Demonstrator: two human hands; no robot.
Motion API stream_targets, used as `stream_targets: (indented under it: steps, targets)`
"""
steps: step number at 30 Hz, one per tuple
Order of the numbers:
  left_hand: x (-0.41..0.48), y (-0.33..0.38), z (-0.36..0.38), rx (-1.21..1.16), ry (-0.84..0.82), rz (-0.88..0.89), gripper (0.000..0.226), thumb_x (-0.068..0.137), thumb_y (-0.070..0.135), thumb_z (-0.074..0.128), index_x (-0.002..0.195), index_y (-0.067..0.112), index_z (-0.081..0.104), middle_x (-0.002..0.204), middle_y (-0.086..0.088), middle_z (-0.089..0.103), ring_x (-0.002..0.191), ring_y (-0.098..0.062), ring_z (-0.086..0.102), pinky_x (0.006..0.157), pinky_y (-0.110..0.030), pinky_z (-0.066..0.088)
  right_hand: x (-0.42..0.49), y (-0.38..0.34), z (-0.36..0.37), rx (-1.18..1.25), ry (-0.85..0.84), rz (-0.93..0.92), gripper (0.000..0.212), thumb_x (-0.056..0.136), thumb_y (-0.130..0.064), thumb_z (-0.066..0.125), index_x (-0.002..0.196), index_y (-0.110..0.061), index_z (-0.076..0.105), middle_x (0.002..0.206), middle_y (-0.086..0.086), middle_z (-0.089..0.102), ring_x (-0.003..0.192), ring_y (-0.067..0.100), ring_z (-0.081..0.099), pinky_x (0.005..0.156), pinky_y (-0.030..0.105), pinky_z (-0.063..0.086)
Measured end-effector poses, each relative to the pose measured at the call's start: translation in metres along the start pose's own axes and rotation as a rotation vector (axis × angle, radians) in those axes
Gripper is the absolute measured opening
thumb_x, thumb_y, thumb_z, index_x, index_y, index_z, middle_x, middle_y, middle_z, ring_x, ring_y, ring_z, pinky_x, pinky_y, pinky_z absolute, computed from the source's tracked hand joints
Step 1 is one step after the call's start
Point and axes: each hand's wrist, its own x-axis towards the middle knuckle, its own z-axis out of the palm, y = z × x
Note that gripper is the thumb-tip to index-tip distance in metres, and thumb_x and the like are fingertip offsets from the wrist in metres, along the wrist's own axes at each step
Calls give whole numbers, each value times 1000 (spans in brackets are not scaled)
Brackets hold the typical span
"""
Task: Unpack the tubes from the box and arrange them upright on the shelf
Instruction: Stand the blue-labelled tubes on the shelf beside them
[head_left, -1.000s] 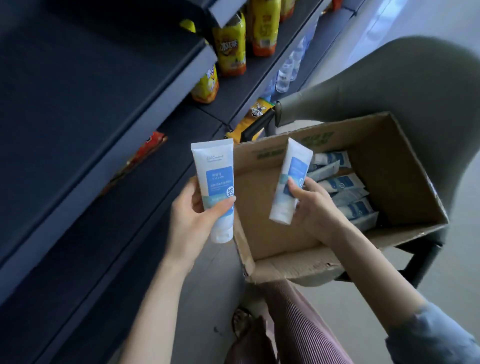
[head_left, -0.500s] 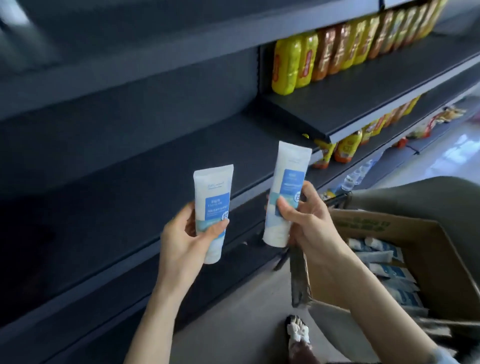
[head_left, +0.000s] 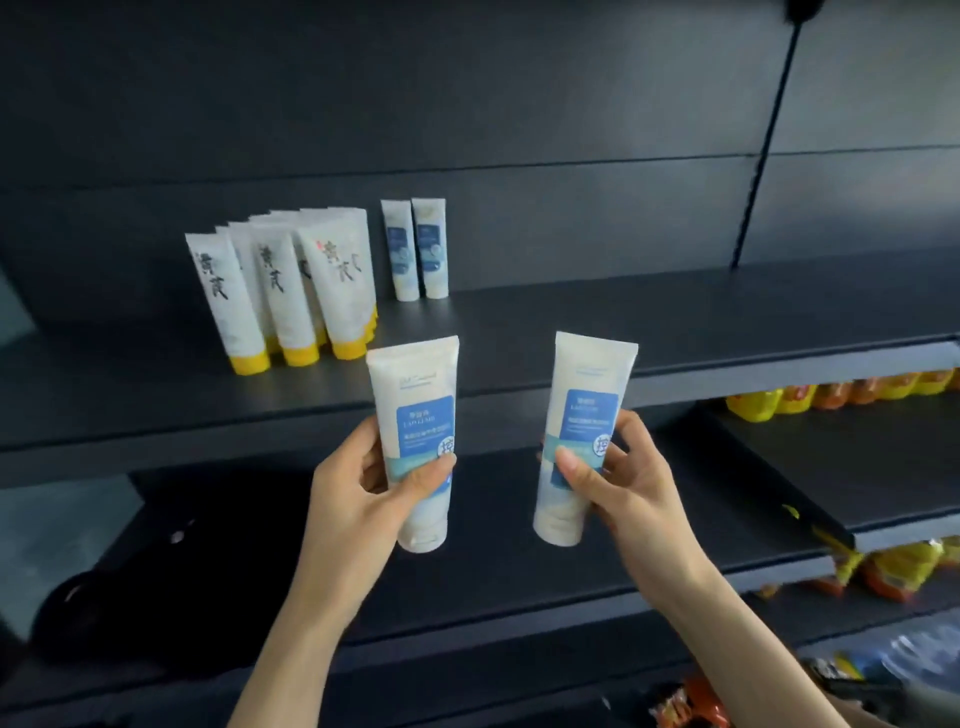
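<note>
My left hand (head_left: 358, 499) grips a white tube with a blue label (head_left: 418, 410), held upright with its cap down. My right hand (head_left: 618, 488) grips a second matching tube (head_left: 584, 395), also cap down. Both tubes hang in front of the edge of the dark shelf (head_left: 675, 322). Two small tubes of the same kind (head_left: 415, 249) stand upright at the back of that shelf. The box is out of view.
Several white tubes with yellow caps (head_left: 291, 280) stand on the shelf to the left of the two small tubes. Yellow and orange packets (head_left: 831, 397) fill lower shelves at the right. A dark object (head_left: 104, 597) lies on the lower shelf at the left.
The view has risen from the box to the upper shelf. Both hands have lifted their tubes up in front of the shelf edge, and the box has left the view.
</note>
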Motion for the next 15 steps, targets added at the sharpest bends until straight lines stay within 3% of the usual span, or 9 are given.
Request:
stream_targets:
  steps: [10,15]
  targets:
    - [58,26,-17,13,151,112,34,66,20,75,99,23,68,96,4,74,87,-10,70,68,-15,53,86,-24,13,58,-108,-88,40,66,-27,75,100,-15,56,97,5,70,86,18,67,69,30,54]
    - [94,28,-2,29,207,122,35,64,22,75,98,24,67,96,8,74,89,-8,69,67,-13,52,147,-39,4,21,-128,-149,38,66,-22,75,98,-15,57,96,2,71,87,18,67,73,27,53]
